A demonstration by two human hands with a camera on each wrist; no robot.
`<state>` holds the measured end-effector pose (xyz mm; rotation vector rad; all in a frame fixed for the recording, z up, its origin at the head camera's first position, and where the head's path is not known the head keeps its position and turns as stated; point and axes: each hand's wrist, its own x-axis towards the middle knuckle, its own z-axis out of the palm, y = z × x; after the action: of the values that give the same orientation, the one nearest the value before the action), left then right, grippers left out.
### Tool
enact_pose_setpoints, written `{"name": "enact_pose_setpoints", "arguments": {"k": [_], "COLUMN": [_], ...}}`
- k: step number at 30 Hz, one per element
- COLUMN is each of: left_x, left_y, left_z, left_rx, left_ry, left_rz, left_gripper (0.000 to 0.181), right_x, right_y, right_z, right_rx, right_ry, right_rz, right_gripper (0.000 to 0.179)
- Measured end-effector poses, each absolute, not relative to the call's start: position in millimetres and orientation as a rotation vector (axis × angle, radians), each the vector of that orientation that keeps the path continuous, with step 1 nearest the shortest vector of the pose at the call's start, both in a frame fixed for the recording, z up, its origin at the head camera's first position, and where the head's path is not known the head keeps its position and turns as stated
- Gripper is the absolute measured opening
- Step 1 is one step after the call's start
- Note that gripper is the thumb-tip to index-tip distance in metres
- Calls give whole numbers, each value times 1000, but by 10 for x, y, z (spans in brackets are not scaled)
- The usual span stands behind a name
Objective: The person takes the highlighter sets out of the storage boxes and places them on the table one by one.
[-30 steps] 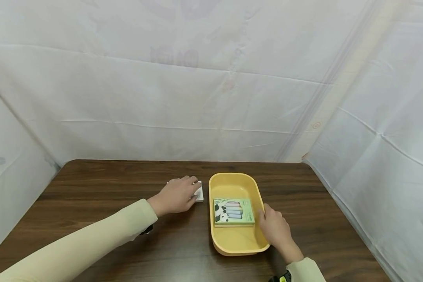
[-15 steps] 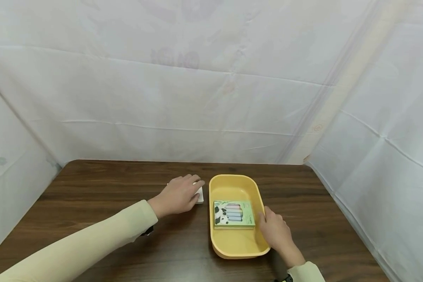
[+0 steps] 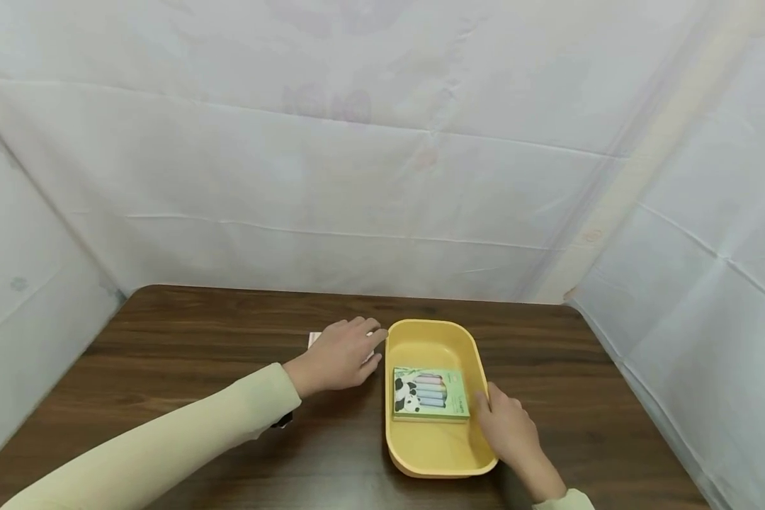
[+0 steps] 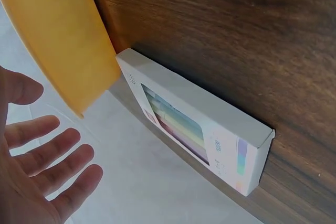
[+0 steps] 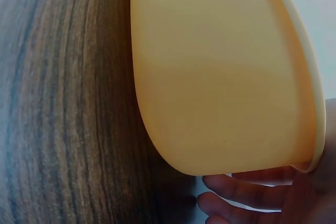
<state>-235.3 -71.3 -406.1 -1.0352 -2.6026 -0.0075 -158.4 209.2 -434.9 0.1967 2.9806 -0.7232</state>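
A white carton (image 4: 197,100) with a window onto pastel-coloured stripes lies on the table, its end close to the yellow tub (image 3: 443,450). My left hand (image 3: 341,358) hovers over it, fingers spread and apart from it in the left wrist view; in the head view it hides most of the carton. My right hand (image 3: 508,428) grips the tub's right rim, thumb on the inner side and fingers outside against the wall. Inside the tub lies a green box (image 3: 430,393) printed with pandas and markers.
Dark wood-grain table (image 3: 217,322) surrounds the tub and carton. A white sheet (image 3: 331,184) hangs behind the table's far edge, and another (image 3: 727,340) runs along its right side.
My left hand has shifted slightly right, toward the tub, covering the carton's right part. The head view has turned a little. My right hand stays on the tub's rim.
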Motion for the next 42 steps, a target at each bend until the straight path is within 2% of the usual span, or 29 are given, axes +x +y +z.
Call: {"name": "enact_pose_setpoints", "arguments": {"k": [20,42], "left_x": [-2306,-2312], "left_y": [-563,-461], "left_z": [-4014,-4009], "left_rx": [-1140,-1182], "left_ry": [-2474,-2493], "left_rz": [-16,-21], "left_gripper": [28,31], "right_x": [-1614,-1641], "right_y": [2114,2088], "right_z": [-4338,-4377], "right_rx": [170,173], "right_ry": [2981,2959], "right_rz": [-706,-731], "right_gripper": [24,24]}}
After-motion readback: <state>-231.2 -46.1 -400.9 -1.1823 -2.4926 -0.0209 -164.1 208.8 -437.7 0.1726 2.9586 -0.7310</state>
